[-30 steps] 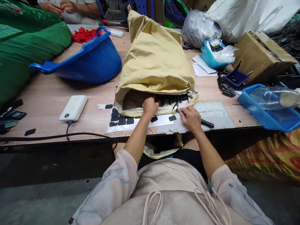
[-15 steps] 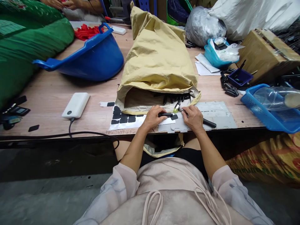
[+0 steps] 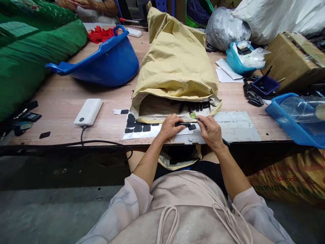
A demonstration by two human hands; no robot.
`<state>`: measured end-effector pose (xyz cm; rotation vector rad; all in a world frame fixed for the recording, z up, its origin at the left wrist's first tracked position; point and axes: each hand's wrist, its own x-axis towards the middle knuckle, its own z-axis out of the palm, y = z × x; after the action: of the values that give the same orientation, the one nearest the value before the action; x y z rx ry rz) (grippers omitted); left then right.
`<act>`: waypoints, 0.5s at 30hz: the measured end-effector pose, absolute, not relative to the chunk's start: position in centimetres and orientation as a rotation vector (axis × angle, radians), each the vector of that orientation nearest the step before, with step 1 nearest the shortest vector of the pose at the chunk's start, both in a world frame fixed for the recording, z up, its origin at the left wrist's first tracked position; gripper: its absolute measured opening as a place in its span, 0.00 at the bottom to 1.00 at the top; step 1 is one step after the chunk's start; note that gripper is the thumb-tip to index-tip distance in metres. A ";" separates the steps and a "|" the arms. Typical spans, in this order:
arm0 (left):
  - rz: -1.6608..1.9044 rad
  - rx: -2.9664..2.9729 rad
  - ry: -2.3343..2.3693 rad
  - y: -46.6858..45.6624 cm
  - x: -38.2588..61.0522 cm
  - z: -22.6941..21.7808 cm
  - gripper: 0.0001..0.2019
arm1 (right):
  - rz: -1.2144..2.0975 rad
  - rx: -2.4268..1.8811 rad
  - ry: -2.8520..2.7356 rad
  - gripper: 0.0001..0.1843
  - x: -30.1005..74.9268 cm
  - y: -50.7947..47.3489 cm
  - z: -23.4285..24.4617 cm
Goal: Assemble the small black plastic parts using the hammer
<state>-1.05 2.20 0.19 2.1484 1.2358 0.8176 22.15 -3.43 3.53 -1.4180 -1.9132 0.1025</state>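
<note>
My left hand [image 3: 170,126] pinches a thin black stick-shaped part [image 3: 183,124] just in front of the mouth of a tan paper sack [image 3: 175,64]. More black parts [image 3: 194,106] lie inside the sack's opening. My right hand [image 3: 210,131] is closed round a small hammer-like tool; its yellow-green head [image 3: 193,115] hangs just above the part's right end. Under both hands lies a white sheet with black adhesive pads [image 3: 137,127] and a grey flat panel [image 3: 233,125].
A white power bank [image 3: 88,111] with a black cable lies to the left. A tilted blue basin [image 3: 106,61] stands behind it, beside a green sack [image 3: 27,57]. Blue baskets [image 3: 291,118] and a cardboard box [image 3: 291,57] crowd the right. Another person's hands [image 3: 76,4] work at the far end.
My left hand came out of the sack holding a black part and set it on the sheet. My right hand has brought the tool head closer to the part.
</note>
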 end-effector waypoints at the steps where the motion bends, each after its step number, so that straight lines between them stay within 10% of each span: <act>1: 0.819 2.147 1.234 2.2 -1.0 0.1 0.09 | 0.156 -1.377 -1.928 0.18 21.7 -3.7 3.7; 15: 0.758 2.144 1.234 2.4 -0.9 0.4 0.07 | 0.171 -1.498 -2.099 0.19 20.1 -5.0 3.2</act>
<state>-0.89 2.41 0.45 2.1437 1.2338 0.7584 20.10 -5.00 3.25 -1.4981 -2.0991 0.1708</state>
